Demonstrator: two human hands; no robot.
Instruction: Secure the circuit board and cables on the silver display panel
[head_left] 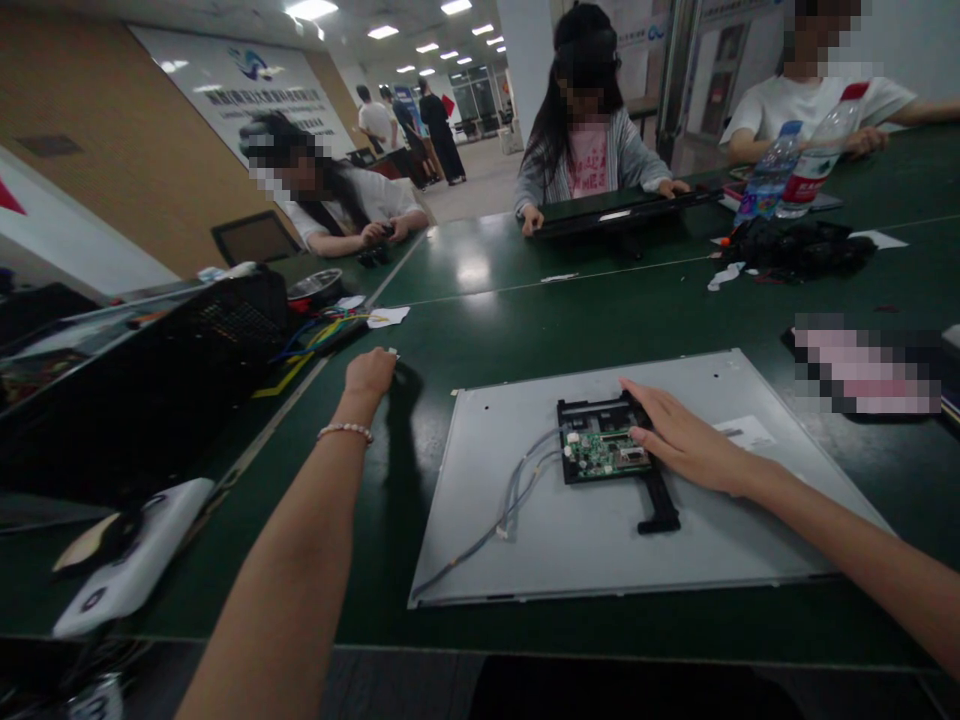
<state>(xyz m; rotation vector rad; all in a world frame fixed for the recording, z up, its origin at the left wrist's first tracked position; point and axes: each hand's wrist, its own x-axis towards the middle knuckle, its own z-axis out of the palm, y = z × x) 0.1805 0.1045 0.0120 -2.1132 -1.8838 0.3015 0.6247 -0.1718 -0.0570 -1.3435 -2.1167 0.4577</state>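
Observation:
A grey metal display panel (525, 540) lies flat on the green table in front of me. On it sits a black plastic bracket (660, 505) carrying a green circuit board (600, 455), with grey cables (514, 490) running off to the panel's lower left corner. My right hand (675, 435) rests over the bracket's right edge, fingers stretched out and thumb on the board's edge. Beyond the panel's left side, my left hand (369, 374) is closed above the table. A small white bit shows at its fingertips, too small to name.
A large black casing (172, 380) stands to the left, near a white power bank-like slab (142, 560) and coloured wires (322, 335). Bottles (814, 165) and a black heap (802, 248) lie at the far right, a phone (862, 370) nearer. Across the table, several people (592, 150) sit.

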